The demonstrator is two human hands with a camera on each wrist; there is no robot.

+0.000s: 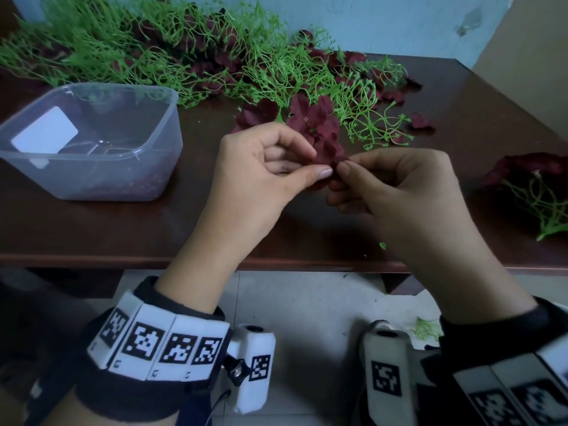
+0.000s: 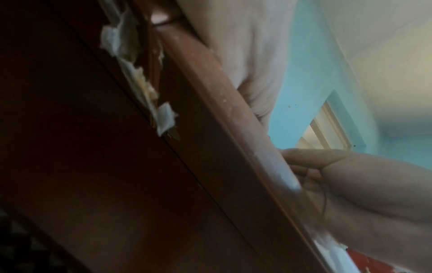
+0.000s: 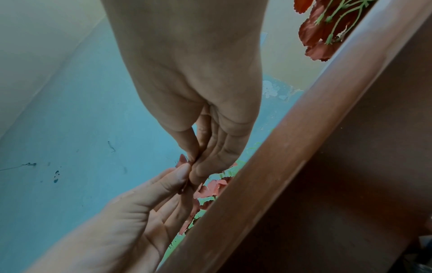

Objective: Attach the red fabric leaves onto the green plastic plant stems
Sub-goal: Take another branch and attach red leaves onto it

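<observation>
Red fabric leaf (image 1: 333,159): above counter (image 1: 123,229), pinched between left hand (image 1: 264,170) and right hand (image 1: 396,186) fingertips | step: seating leaf on stem, tip hidden | next: press home, take new leaf.

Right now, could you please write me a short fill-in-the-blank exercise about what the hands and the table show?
1. Both hands, left hand and right hand, pinch a dark ____ fabric leaf.
2. The clear plastic tub stands to the ____ of the hands.
3. The stems heaped along the wall are ____ in colour.
4. A flat ____ card lies inside the tub.

Missing words: red; left; green; white
</observation>
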